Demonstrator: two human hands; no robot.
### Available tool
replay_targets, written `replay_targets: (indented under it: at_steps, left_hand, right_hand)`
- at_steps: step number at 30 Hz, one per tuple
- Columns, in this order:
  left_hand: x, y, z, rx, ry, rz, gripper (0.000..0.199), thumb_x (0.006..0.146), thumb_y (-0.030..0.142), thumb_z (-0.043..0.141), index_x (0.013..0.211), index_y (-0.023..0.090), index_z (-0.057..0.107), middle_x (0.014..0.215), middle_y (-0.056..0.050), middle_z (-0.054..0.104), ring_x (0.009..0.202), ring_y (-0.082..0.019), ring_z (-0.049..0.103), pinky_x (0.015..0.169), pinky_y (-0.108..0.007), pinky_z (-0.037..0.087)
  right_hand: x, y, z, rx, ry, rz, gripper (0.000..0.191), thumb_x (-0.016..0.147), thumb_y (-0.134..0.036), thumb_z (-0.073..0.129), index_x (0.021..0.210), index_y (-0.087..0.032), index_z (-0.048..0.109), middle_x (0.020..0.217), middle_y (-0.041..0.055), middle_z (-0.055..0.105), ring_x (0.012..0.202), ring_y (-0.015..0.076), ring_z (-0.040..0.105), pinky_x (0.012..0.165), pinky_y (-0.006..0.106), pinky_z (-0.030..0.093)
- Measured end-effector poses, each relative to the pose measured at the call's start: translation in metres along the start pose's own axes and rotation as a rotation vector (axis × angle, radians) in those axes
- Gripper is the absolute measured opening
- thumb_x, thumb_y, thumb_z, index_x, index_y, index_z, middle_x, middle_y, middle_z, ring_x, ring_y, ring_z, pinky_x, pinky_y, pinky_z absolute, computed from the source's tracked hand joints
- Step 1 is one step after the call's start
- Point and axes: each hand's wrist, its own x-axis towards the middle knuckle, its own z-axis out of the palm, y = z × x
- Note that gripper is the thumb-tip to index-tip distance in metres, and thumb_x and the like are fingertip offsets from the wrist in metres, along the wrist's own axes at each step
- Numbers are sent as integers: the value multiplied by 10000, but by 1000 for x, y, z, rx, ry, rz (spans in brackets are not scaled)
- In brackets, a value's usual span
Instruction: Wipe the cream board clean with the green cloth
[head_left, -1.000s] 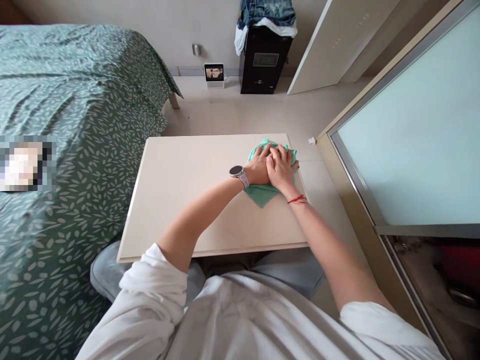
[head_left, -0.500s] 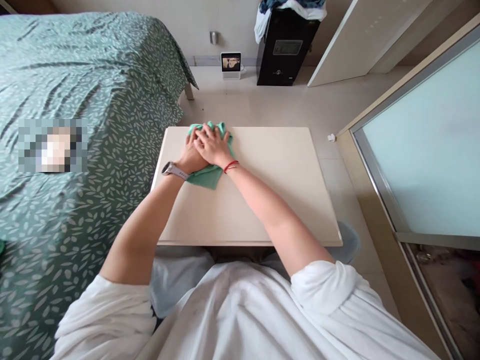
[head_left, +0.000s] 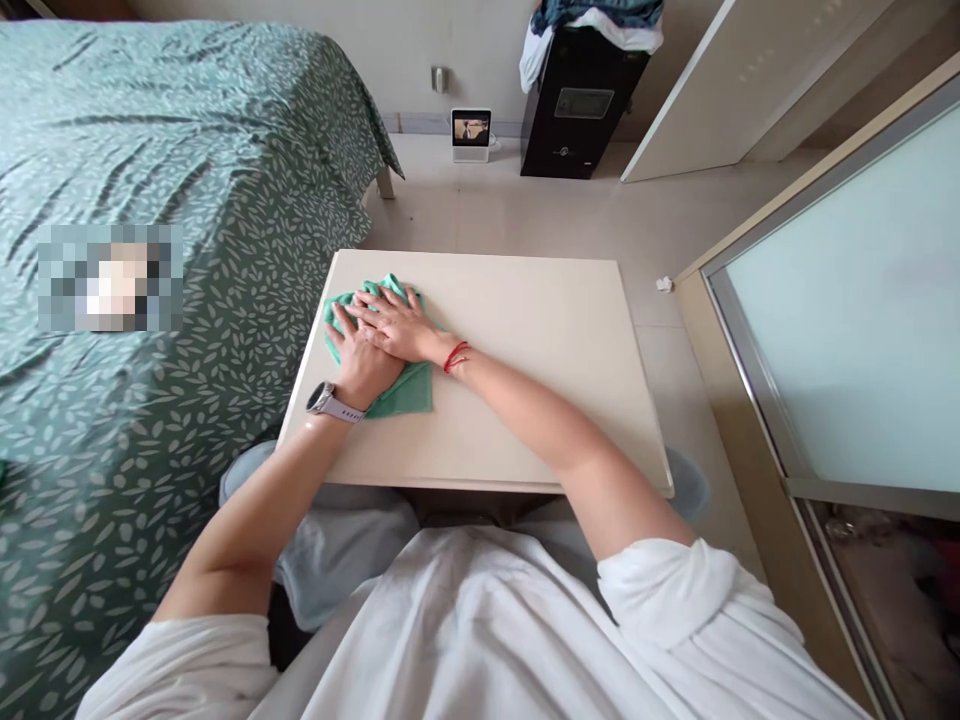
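A green cloth [head_left: 409, 392] lies spread on the left part of a small cream table [head_left: 525, 330], its far edge bunched up. My left hand [head_left: 367, 368] presses flat on the cloth with its fingers spread, and a watch with a pale strap sits on that wrist. Over the back and fingers of the left hand rests my right hand [head_left: 401, 325], its fingers stretched out towards the left. A red string bracelet [head_left: 455, 357] circles the right wrist. Most of the cloth's middle is hidden under both hands.
Left of the table stands a bed with a green leaf-patterned sheet [head_left: 225, 260]. Beyond the table are a small screen device [head_left: 471, 135] and a black cabinet [head_left: 585, 100] topped with clothes. A sliding door with frosted glass [head_left: 862, 290] is on the right.
Both hands, one on top of the other, have slid the green cloth left and nearer to me, from the table's far edge.
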Motion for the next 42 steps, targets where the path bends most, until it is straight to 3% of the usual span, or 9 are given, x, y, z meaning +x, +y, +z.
replay_targets:
  at_steps: [7, 13, 19, 23, 26, 31, 33, 38, 42]
  left_hand:
    - [21, 113, -1, -51, 49, 300, 827, 1349, 385, 453, 2070, 121, 147, 2066, -326, 83, 1908, -662, 60, 1511, -850, 152]
    - [13, 218, 4, -110, 43, 606, 797, 1361, 352, 411, 2054, 61, 149, 2048, -357, 119, 1910, -646, 93, 1512, -859, 125]
    - [-29, 257, 13, -132, 18, 813, 785, 1352, 395, 431, 2048, 73, 262, 2063, -315, 129, 1919, -622, 70, 1551, -807, 137]
    - [-40, 232, 17, -103, -7, 867, 806, 1337, 470, 503, 2041, 116, 337, 2065, -311, 120, 1926, -610, 71, 1541, -817, 175]
    - [-40, 199, 17, -71, -4, 847, 785, 1330, 406, 498, 2026, 73, 353, 2053, -329, 142, 1921, -614, 99, 1534, -819, 193]
    - [-29, 118, 10, 0, -20, 675, 806, 1310, 326, 504, 2016, 0, 294, 2046, -333, 113, 1925, -595, 91, 1554, -772, 199]
    - [-26, 76, 8, 20, -28, 559, 825, 1289, 275, 520, 2018, -8, 259, 2047, -327, 105, 1928, -582, 86, 1562, -751, 200]
    - [-32, -32, 13, 4, 6, 230, 798, 1300, 301, 489, 2015, -1, 301, 2061, -303, 146, 1939, -556, 124, 1567, -698, 205]
    - [-50, -90, 21, -14, 23, 87, 805, 1302, 308, 440, 2012, -30, 268, 2052, -346, 147, 1921, -611, 141, 1535, -709, 247]
  right_hand:
    - [-91, 95, -40, -50, 134, 194, 714, 1264, -375, 403, 1936, -211, 579, 2052, 153, 454, 1916, 449, 370, 1553, 817, 222]
    - [-208, 163, -67, -76, 295, 392, 733, 1247, -471, 373, 1869, -218, 666, 2003, 158, 538, 1868, 413, 465, 1540, 780, 315]
    - [-312, 183, -50, -37, 576, 477, 735, 1261, -492, 278, 1829, -233, 667, 1906, 191, 651, 1825, 371, 548, 1530, 719, 398]
    - [-319, 166, -27, -7, 738, 504, 592, 1189, -344, 386, 1660, -197, 715, 1808, 255, 708, 1741, 376, 640, 1495, 706, 474]
    - [-289, 138, -15, 5, 676, 537, 561, 1095, -182, 427, 1569, -198, 726, 1825, 270, 685, 1739, 378, 640, 1488, 754, 465]
    - [-195, 86, 1, 47, 472, 493, 656, 1061, -80, 446, 1648, -154, 728, 1926, 243, 607, 1856, 343, 519, 1553, 742, 366]
    - [-147, 62, 10, 71, 420, 399, 681, 1075, -52, 460, 1684, -191, 733, 1942, 191, 607, 1878, 307, 490, 1582, 703, 321]
    - [-36, -14, 37, 98, 225, 137, 661, 1136, -11, 422, 1735, -66, 695, 1980, 266, 532, 1917, 324, 420, 1604, 699, 224]
    - [2, -67, 52, 61, 120, -6, 651, 1190, -47, 399, 1776, -114, 672, 2009, 215, 506, 1931, 293, 392, 1610, 675, 215]
